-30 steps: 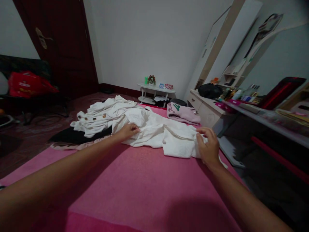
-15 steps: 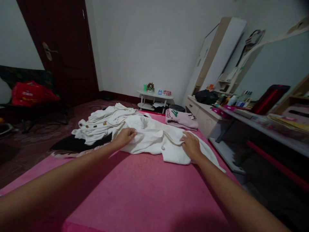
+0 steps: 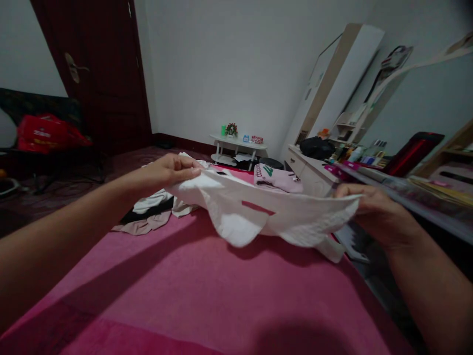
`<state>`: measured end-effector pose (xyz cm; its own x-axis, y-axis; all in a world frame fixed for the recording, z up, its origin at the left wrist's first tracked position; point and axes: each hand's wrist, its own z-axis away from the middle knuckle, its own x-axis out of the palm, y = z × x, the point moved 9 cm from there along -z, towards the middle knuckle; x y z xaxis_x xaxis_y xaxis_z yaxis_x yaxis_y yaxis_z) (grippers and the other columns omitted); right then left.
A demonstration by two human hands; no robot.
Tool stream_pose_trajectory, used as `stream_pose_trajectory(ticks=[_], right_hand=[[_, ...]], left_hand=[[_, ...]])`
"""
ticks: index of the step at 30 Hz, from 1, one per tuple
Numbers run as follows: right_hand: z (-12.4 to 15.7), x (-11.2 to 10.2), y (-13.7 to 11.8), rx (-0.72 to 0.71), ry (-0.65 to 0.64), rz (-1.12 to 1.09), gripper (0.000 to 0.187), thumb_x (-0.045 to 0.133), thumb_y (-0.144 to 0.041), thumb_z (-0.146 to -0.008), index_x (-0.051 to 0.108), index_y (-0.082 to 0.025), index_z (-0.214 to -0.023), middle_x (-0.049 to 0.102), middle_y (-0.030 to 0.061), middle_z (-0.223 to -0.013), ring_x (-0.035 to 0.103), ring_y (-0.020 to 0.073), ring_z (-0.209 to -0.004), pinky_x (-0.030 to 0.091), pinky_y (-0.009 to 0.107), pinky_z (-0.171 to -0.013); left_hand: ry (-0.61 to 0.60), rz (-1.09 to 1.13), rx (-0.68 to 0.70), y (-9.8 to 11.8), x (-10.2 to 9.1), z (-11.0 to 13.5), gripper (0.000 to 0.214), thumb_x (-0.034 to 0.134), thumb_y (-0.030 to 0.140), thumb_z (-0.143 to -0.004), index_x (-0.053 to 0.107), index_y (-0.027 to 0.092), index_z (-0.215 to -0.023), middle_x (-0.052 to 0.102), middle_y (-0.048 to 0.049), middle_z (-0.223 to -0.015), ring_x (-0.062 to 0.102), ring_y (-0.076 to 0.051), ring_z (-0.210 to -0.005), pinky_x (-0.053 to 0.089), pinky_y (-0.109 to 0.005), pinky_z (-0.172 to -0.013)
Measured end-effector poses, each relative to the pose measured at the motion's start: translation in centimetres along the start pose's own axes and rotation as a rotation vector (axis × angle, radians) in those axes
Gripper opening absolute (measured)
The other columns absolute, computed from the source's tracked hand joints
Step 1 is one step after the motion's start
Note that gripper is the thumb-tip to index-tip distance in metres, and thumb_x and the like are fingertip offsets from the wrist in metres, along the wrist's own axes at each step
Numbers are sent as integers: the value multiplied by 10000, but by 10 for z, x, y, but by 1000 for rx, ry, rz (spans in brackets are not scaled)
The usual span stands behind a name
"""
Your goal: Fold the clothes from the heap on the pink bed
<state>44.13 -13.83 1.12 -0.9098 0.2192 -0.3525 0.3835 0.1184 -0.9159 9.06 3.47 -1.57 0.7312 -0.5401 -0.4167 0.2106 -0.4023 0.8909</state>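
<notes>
A white shirt (image 3: 236, 224) is stretched between my two hands, raised off the pink bed cover (image 3: 221, 291). My left hand (image 3: 172, 170) pinches its upper left edge between thumb and fingers. At the far right corner of the cloth, my right hand (image 3: 373, 207) is closed on the fabric, slightly blurred. The shirt's lower edge hangs in loose folds, and pink shows through a narrow gap in its middle. Behind my left forearm lies a pile of white, black and pale pink clothes (image 3: 148, 222), partly hidden.
A folded pink garment (image 3: 281, 180) with green lettering lies at the bed's far end. Beyond it stands a small white table (image 3: 236, 141). To the right is a cluttered dresser (image 3: 314, 160); a red bag (image 3: 51, 133) sits on a chair at left.
Both hands have lifted the white shirt off the bed and spread it taut. My left hand rose and moved left; my right hand moved well to the right.
</notes>
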Motion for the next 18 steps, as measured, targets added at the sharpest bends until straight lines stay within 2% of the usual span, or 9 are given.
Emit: stream_pose_trajectory(ticks=[3,5,6,8,10,12,15,17,18], right_hand=[[42,36,25,194,-503,36,202,710,-331,-693,708,-184,-832,695,81,-713,631,172,-582,449,234,-521],[62,52,33,243,-740,2,373,712,-392,-727,680,-201,-1046,721,135,-900,682,213,-661,497,277,-581],[63,54,33,234,-776,-32,447,709,-425,-731,650,-209,-1118,713,157,-975,693,231,-690,515,307,-612],[48,48,36,179,-659,-63,478,700,-458,-740,634,-215,-1146,701,166,-1030,695,230,-694,526,327,-643],[22,38,49,171,-455,-23,418,685,-443,-760,654,-207,-1104,689,154,-1066,688,205,-704,529,304,-644],[-4,31,73,226,-274,38,373,689,-414,-753,667,-194,-1052,671,137,-1100,679,178,-697,526,270,-604],[-41,26,119,311,-34,95,398,720,-368,-693,644,-165,-1026,645,132,-1116,681,176,-694,521,254,-553],[-63,22,149,324,132,128,442,700,-318,-691,597,-161,-1091,647,130,-1084,681,169,-658,515,255,-529],[-73,19,161,311,203,166,477,683,-308,-699,567,-163,-1139,654,126,-1052,677,168,-635,514,262,-523]], left_hand=[[-364,-88,-107,-18,39,41,319,609,481,-823,694,196,-939,637,-5,-707,528,-97,-549,366,-151,-454],[-689,-120,-169,-27,71,74,327,602,468,-834,693,207,-1008,655,-12,-719,550,-113,-563,401,-164,-473],[-845,-116,-210,-30,85,90,351,605,468,-831,683,213,-1059,665,-18,-720,559,-122,-553,419,-177,-477],[-1020,-101,-281,-33,102,109,412,612,473,-821,651,230,-1150,686,-33,-740,575,-138,-530,453,-210,-492],[-979,-95,-266,-31,108,99,431,623,475,-808,642,246,-1173,701,-44,-789,600,-152,-565,482,-235,-542],[-825,-105,-167,-27,108,66,401,630,462,-797,666,244,-1132,703,-43,-822,625,-169,-657,499,-250,-618],[-551,-226,36,-27,103,-3,311,616,400,-794,709,213,-1025,705,-36,-832,637,-187,-766,491,-254,-698],[-337,-399,178,-33,98,-52,260,595,318,-794,717,186,-982,710,-50,-910,637,-191,-819,478,-257,-741],[-233,-481,199,-40,95,-75,261,579,279,-795,711,171,-992,708,-63,-938,639,-192,-817,476,-263,-743]])
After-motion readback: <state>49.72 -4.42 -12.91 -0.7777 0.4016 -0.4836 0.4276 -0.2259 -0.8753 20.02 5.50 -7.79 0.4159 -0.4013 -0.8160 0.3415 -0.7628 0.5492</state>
